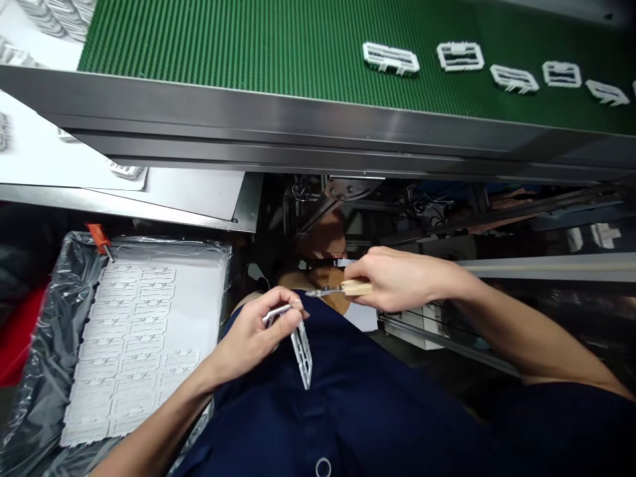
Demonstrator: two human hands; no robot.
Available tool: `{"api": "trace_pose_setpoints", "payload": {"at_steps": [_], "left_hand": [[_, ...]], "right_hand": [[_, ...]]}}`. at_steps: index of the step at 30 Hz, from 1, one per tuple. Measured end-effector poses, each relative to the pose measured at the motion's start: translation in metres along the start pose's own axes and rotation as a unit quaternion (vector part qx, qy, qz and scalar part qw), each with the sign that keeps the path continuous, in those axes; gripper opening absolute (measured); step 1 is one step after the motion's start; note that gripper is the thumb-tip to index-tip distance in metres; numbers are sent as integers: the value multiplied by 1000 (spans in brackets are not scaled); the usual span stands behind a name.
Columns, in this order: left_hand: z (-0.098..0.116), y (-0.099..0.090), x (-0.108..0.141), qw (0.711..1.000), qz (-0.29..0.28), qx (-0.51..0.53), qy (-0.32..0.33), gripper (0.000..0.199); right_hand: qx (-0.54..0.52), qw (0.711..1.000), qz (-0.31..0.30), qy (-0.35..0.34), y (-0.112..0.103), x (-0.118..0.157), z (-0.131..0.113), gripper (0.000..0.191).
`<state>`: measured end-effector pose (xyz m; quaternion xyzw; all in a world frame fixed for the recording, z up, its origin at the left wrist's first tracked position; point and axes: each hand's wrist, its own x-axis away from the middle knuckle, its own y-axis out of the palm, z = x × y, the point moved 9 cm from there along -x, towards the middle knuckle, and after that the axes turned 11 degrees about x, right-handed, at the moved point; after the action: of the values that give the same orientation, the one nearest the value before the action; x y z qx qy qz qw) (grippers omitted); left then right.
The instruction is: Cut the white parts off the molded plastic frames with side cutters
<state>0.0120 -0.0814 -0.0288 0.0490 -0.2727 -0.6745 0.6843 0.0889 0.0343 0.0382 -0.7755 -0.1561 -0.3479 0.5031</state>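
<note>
My left hand [265, 324] is closed on white plastic frames [302, 354], pinched between thumb and fingers. One frame hangs down in front of the dark blue clothing, and another pale edge shows within the fingers. In my right hand [397, 278] is a pair of nippers [330, 290] with cream handles. Their metal jaws point left, close to the left hand's fingertips; from this view I cannot tell whether they touch the plastic.
Similar white frames [460, 56] lie spaced along the green conveyor belt [223, 46], behind its metal side rail [248, 126]. At left, a bin lined with clear plastic [37, 391] holds rows of white parts [119, 338] and an orange-handled tool [101, 240]. A white worktop [193, 189] stands beyond it.
</note>
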Motion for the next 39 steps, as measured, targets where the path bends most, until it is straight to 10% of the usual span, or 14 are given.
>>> {"api": "trace_pose_setpoints", "payload": {"at_steps": [12,39], "left_hand": [[-49,-16,-16,946,59,303,-100,36],[-35,-26,-16,955,66,279,-82,42]], "right_hand": [[-57,969,214,113,33,0,17,9],[-13,974,217,69,30,-11,0,8]]}}
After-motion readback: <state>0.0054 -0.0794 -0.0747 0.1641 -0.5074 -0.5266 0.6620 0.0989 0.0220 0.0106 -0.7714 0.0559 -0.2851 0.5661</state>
